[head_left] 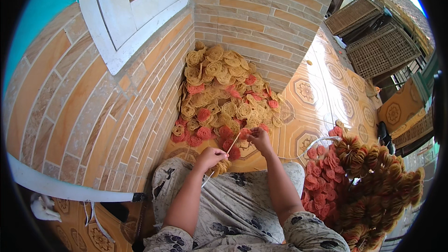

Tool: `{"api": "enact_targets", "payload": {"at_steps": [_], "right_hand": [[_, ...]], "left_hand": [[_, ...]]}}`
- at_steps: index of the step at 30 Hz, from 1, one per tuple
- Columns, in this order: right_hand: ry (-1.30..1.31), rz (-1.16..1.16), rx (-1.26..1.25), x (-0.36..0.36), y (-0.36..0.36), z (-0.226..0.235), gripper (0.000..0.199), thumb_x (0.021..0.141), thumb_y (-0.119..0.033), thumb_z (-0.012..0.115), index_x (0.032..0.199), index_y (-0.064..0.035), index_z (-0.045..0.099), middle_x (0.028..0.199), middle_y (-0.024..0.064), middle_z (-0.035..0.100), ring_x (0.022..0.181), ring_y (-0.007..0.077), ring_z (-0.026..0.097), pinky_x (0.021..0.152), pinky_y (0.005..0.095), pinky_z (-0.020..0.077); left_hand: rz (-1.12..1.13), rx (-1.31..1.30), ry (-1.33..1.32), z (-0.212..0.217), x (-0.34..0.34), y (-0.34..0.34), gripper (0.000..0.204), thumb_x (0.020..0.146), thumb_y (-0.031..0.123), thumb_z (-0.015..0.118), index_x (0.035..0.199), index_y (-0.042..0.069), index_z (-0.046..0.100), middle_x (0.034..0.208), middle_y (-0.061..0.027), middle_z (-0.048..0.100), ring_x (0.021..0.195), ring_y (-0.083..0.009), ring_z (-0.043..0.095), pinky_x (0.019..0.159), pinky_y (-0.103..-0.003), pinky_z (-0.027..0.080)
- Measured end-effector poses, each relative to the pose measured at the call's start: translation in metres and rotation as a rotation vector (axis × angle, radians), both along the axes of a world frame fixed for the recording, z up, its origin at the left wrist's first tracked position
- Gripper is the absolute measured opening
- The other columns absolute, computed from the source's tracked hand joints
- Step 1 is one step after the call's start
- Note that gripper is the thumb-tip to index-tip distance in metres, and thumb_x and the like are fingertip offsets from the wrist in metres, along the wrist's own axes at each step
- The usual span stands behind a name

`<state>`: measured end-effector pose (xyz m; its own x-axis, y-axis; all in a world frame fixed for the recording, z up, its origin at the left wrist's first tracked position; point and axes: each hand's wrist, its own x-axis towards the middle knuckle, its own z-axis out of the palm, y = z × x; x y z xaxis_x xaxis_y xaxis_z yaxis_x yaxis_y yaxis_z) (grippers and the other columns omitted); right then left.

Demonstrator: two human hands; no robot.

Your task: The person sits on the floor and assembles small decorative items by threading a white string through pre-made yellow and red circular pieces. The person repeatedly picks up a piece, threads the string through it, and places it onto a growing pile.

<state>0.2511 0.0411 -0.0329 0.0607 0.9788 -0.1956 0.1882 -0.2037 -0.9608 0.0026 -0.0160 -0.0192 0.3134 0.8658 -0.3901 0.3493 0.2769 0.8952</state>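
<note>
Your left hand (211, 157) is closed around a small stack of yellow coiled crackers (223, 166) just above your lap, and the same grip pins a thin pale skewer-like stick (223, 157) that runs diagonally up toward your other hand. Your right hand (259, 140) sits a little higher and further out, its fingertips pinched on a single red cracker (244, 133) right at the upper end of that stick; whether the cracker is already threaded on or only touching the tip is hard to tell at this size. The two hands are near each other but not touching, joined only by the stick. Directly beyond them, a loose heap of yellow and red crackers (219, 93) lies on the orange patterned floor tiles (322, 93), banked into the corner where the striped brick-pattern wall (93, 112) meets the brick pillar (256, 14). To your right, near your knee, a big bunch of strung crackers (368, 182) spreads over the floor, red ones nearer you and darker golden ones further out. Your lap is covered by grey floral-print cloth (233, 205). Woven bamboo trays (380, 49) lean well apart at the far right
</note>
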Motion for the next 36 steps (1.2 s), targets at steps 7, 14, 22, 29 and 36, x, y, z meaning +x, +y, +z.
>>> {"api": "enact_targets", "payload": {"at_steps": [7,14,22,29,36], "right_hand": [[0.11,0.098,-0.033,-0.009,-0.017,0.043,0.016,0.084,-0.006,0.071,0.092,0.0035,0.061,0.077,0.005,0.064,0.066,0.0102,0.058,0.06,0.0241,0.0467],[-0.025,0.321,0.056,-0.007,-0.02,0.037,0.017,0.082,-0.008,0.072,0.094,-0.0001,0.063,0.084,0.0058,0.065,0.072,0.0114,0.06,0.065,0.0268,0.0487],[-0.733,0.34,0.076,-0.031,-0.027,-0.012,0.032,0.07,-0.025,0.078,0.087,-0.001,0.066,0.084,0.0171,0.068,0.078,0.033,0.066,0.07,0.0391,0.0516],[-0.135,0.201,-0.136,0.006,-0.011,0.014,0.027,0.076,-0.02,0.076,0.085,0.0028,0.065,0.074,0.007,0.068,0.064,0.0136,0.063,0.06,0.0308,0.0494],[-0.283,0.333,0.065,-0.002,-0.011,0.027,0.02,0.078,-0.006,0.071,0.095,-0.0001,0.063,0.079,0.0101,0.066,0.071,0.0179,0.063,0.067,0.0312,0.0507]], "left_hand": [[-0.039,-0.057,0.05,0.027,0.008,-0.003,0.024,0.089,0.02,0.065,0.104,0.002,0.07,0.095,-0.006,0.072,0.087,-0.011,0.065,0.082,-0.027,0.048],[0.039,-0.018,0.033,0.02,0.007,-0.004,0.026,0.085,0.027,0.069,0.1,0.006,0.072,0.081,-0.0041,0.072,0.072,-0.0115,0.064,0.07,-0.028,0.048],[0.039,0.057,0.189,0.006,-0.005,0.0,0.026,0.081,0.029,0.07,0.097,0.009,0.073,0.065,-0.006,0.064,0.058,-0.0125,0.055,0.06,-0.03,0.044],[-0.048,0.031,0.227,0.014,0.004,-0.003,0.027,0.08,0.033,0.069,0.094,0.01,0.073,0.072,-0.0082,0.067,0.065,-0.0178,0.062,0.065,-0.032,0.046],[0.026,0.1,0.238,0.011,0.004,-0.001,0.025,0.08,0.03,0.069,0.095,0.01,0.073,0.074,-0.0095,0.068,0.067,-0.0192,0.063,0.067,-0.032,0.047]]}}
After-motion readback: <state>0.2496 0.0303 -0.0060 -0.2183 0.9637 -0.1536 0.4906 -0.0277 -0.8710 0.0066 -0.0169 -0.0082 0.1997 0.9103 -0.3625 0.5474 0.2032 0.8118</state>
